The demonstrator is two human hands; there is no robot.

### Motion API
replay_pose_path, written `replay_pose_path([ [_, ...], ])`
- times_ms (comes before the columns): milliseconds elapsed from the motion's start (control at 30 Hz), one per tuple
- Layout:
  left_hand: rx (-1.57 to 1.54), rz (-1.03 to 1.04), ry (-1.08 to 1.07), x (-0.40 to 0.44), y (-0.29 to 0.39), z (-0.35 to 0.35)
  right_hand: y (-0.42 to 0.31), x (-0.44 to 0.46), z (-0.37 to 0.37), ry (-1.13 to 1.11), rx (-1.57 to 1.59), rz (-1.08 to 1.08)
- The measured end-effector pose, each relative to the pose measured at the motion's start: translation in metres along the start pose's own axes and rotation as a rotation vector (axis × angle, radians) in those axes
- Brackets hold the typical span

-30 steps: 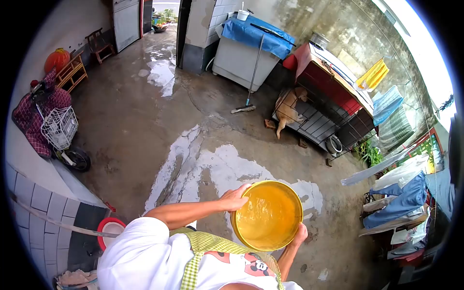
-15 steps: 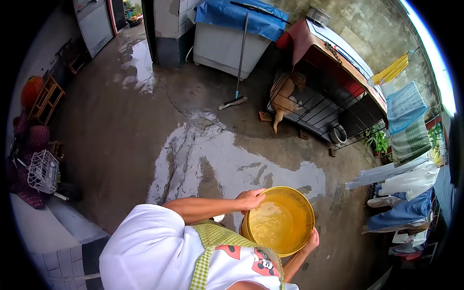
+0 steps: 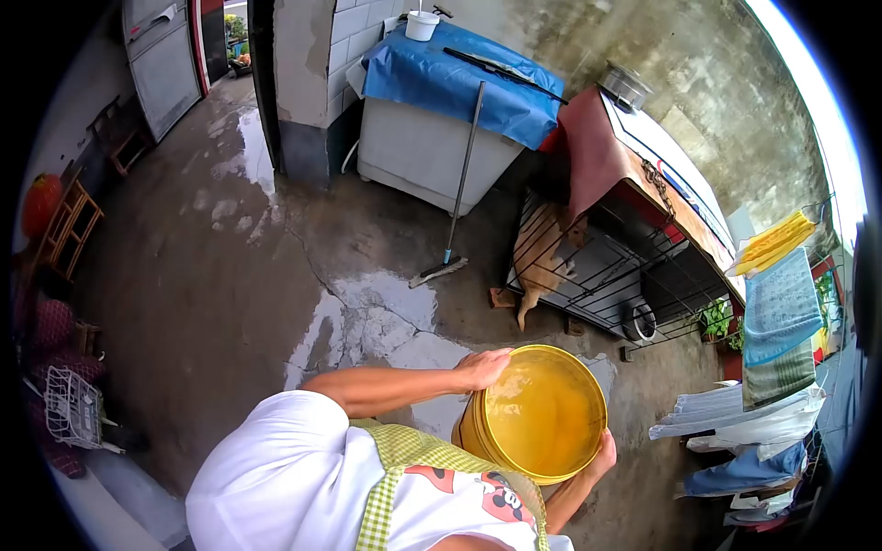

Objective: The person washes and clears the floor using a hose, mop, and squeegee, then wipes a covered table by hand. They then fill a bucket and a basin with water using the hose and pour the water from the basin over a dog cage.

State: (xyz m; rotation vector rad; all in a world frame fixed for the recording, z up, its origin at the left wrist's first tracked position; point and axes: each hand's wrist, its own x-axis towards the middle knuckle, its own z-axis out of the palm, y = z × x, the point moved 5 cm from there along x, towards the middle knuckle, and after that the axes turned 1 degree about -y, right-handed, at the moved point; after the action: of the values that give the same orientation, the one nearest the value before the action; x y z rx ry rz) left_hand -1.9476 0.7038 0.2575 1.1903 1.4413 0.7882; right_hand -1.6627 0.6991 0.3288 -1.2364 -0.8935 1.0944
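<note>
A round yellow bucket (image 3: 542,413) is held in front of my body, its open mouth facing up towards me, with what looks like water inside. My left hand (image 3: 484,368) grips its rim at the upper left. On the lower right side, my right hand (image 3: 602,455) holds the bucket, its fingers partly hidden by the wall. Behind the bucket is the wet concrete floor (image 3: 395,335). I wear a white shirt and a green checked apron (image 3: 418,445).
A mop (image 3: 464,174) leans on a white appliance (image 3: 432,151) under a blue cover. A dog (image 3: 542,262) lies in a wire cage (image 3: 634,317) at the right. Laundry (image 3: 781,317) hangs at the far right; a white basket (image 3: 72,409) is at the left.
The view has tilted up and turned, so the appliance and cage sit lower in it. The bucket appears slightly further right and more tilted, still between both hands.
</note>
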Motion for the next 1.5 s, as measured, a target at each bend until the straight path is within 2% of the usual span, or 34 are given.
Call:
replay_pose_path([
  [100,-0.014,0.022,-0.036,0.035,0.021,-0.051,0.002,0.031,0.04,0.029,-0.009,-0.034],
  [167,-0.062,-0.103,-0.099,0.047,0.036,-0.08,0.005,0.049,0.064,0.078,-0.017,-0.018],
  [233,-0.086,-0.021,-0.036,0.092,0.021,-0.096,0.005,0.073,0.09,0.081,-0.052,-0.045],
  [300,-0.069,-0.078,-0.092,0.11,0.029,-0.122,0.007,0.097,0.119,0.066,-0.033,-0.043],
  [367,-0.111,-0.06,-0.063,0.153,0.005,-0.13,0.014,0.122,0.142,0.042,-0.116,-0.036],
  [433,-0.383,-0.216,-0.204,0.18,0.0,-0.148,0.028,0.155,0.165,0.063,-0.083,-0.022],
  [500,-0.301,-0.117,-0.018,0.22,-0.011,-0.171,0.035,0.201,0.206,0.075,-0.026,-0.023],
  [533,-0.248,-0.205,-0.045,0.207,0.02,-0.206,0.038,0.216,0.223,0.063,-0.031,-0.022],
  [600,-0.292,-0.237,-0.055,0.25,0.018,-0.234,0.038,0.254,0.253,0.026,-0.042,-0.027],
  [633,-0.343,-0.274,-0.062,0.267,0.021,-0.247,0.032,0.276,0.275,0.013,-0.081,-0.03],
  [767,-0.495,-0.205,0.041,0.341,0.043,-0.328,-0.015,0.364,0.397,-0.16,-0.17,-0.077],
  [833,-0.79,-0.112,0.019,0.389,0.058,-0.369,-0.058,0.394,0.484,-0.161,-0.332,-0.066],
  [867,-0.768,-0.108,-0.012,0.385,0.088,-0.405,-0.082,0.409,0.525,-0.182,-0.432,-0.092],
  [933,-0.848,-0.074,-0.066,0.422,0.105,-0.452,-0.121,0.431,0.608,-0.193,-0.574,-0.146],
  [967,-0.871,-0.068,-0.067,0.436,0.115,-0.476,-0.142,0.424,0.65,-0.123,-0.609,-0.127],
  [1033,-0.884,-0.023,-0.109,0.472,0.132,-0.526,-0.165,0.458,0.716,-0.174,-0.633,-0.2],
  [1100,-0.945,-0.062,-0.123,0.501,0.151,-0.569,-0.178,0.486,0.769,-0.218,-0.637,-0.173],
  [1233,-0.963,-0.041,-0.124,0.566,0.169,-0.647,-0.19,0.516,0.84,-0.161,-0.554,-0.167],
  [1267,-0.862,-0.022,-0.1,0.574,0.171,-0.667,-0.187,0.526,0.856,-0.165,-0.545,-0.165],
  [1367,-0.905,-0.053,-0.02,0.582,0.177,-0.712,-0.176,0.553,0.892,-0.17,-0.508,-0.148],
  [1500,-0.85,-0.061,-0.02,0.59,0.173,-0.744,-0.162,0.567,0.918,-0.196,-0.513,-0.115],
])
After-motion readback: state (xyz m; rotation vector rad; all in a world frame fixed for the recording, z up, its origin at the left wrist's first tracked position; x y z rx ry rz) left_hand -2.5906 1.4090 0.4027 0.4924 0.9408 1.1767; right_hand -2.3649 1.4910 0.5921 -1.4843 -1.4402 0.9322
